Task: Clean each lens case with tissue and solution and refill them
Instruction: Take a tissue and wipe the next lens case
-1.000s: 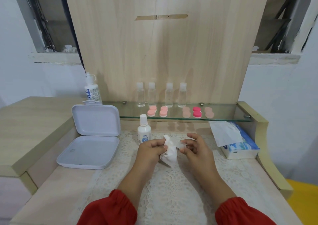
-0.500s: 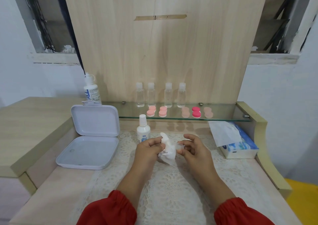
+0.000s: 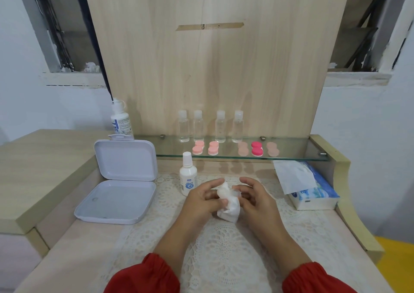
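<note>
My left hand [image 3: 201, 199] grips a crumpled white tissue [image 3: 227, 203] over the lace mat. My right hand [image 3: 254, 197] pinches a small clear lens case [image 3: 237, 193], mostly hidden by the tissue and my fingers. A white solution bottle [image 3: 188, 176] stands just left of my hands. On the glass shelf [image 3: 295, 152] lie several pink lens cases [image 3: 205, 147], one of them a darker pink case [image 3: 257, 148], with several small clear bottles [image 3: 210, 126] behind them.
An open white plastic box [image 3: 118, 180] sits at the left, a larger white bottle [image 3: 121, 121] behind it. A tissue pack [image 3: 311, 191] lies at the right, one sheet sticking up. The desk's raised edge [image 3: 349, 194] curves along the right.
My hands have closed in on each other. The tissue has turned and bunched up more tightly against the case.
</note>
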Tool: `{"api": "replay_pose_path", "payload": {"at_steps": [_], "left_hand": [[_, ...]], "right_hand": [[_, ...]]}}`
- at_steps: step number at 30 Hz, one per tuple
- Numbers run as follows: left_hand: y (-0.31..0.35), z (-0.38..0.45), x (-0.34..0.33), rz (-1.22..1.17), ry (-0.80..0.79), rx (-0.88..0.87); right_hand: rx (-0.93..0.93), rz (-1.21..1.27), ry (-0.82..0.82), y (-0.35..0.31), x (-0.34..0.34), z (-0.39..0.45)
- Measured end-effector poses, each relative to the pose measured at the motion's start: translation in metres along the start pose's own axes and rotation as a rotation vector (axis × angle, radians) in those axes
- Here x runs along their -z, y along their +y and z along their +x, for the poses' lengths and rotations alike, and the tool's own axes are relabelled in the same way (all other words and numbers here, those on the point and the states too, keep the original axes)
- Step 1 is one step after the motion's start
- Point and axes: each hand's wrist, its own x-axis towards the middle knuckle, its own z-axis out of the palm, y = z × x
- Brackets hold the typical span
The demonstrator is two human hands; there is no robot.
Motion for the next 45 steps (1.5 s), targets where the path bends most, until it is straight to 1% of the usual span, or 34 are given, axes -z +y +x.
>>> {"api": "replay_pose_path", "payload": {"at_steps": [3, 7, 10, 12, 14, 15, 17, 20, 22, 23, 25, 27, 29, 31, 32, 35, 39, 41, 45], "left_hand": [[-0.001, -0.001, -0.001, 0.027, -0.014, -0.011], [0.001, -0.002, -0.003, 0.022, 0.076, -0.046], [0.001, 0.000, -0.002, -0.008, 0.153, -0.073], [0.001, 0.000, -0.002, -0.022, 0.168, -0.091], [0.001, 0.001, -0.003, -0.008, 0.179, -0.101], [0.001, 0.001, -0.002, -0.005, 0.185, -0.103], [0.000, 0.003, -0.001, -0.015, 0.193, -0.100], [-0.001, 0.004, 0.002, 0.024, 0.169, -0.104], [-0.001, 0.003, 0.002, 0.081, 0.126, -0.106], [-0.001, 0.002, 0.002, 0.106, 0.106, -0.103], [-0.001, 0.001, 0.001, 0.158, 0.076, -0.095], [-0.001, 0.001, 0.000, 0.200, 0.042, -0.094], [-0.001, 0.000, -0.001, 0.221, 0.018, -0.095], [-0.001, -0.001, -0.002, 0.223, 0.026, -0.096], [-0.001, -0.001, -0.002, 0.218, 0.033, -0.093], [-0.001, 0.000, -0.002, 0.211, 0.064, -0.094], [0.000, 0.002, 0.003, 0.124, 0.140, -0.101], [0.000, 0.002, 0.002, 0.097, 0.140, -0.093], [0.000, -0.001, -0.001, 0.041, 0.114, -0.102]], "right_hand": [[-0.008, 0.006, -0.005, -0.001, 0.000, -0.001], [-0.053, 0.046, -0.006, -0.004, -0.002, -0.001], [-0.198, 0.220, -0.010, -0.006, -0.004, -0.001], [-0.262, 0.281, -0.074, -0.009, -0.006, -0.003], [-0.264, 0.326, -0.129, -0.012, -0.006, -0.005], [-0.250, 0.335, -0.126, -0.014, -0.006, -0.006], [-0.214, 0.325, -0.064, -0.014, -0.004, -0.005], [-0.203, 0.379, 0.043, -0.011, 0.000, -0.002], [-0.261, 0.505, 0.074, -0.010, 0.001, 0.001], [-0.307, 0.594, 0.062, -0.010, 0.001, 0.002], [-0.369, 0.737, -0.017, -0.010, 0.002, 0.005], [-0.389, 0.745, -0.101, -0.008, 0.004, 0.007], [-0.406, 0.741, -0.108, -0.005, 0.006, 0.007], [-0.411, 0.758, -0.059, -0.003, 0.006, 0.008], [-0.402, 0.734, -0.016, -0.002, 0.005, 0.008], [-0.327, 0.561, 0.120, 0.000, 0.004, 0.009], [-0.207, 0.373, 0.280, 0.000, 0.008, 0.010], [-0.118, 0.258, 0.265, -0.001, 0.007, 0.008], [0.111, -0.110, 0.062, 0.000, -0.006, -0.004]]}}
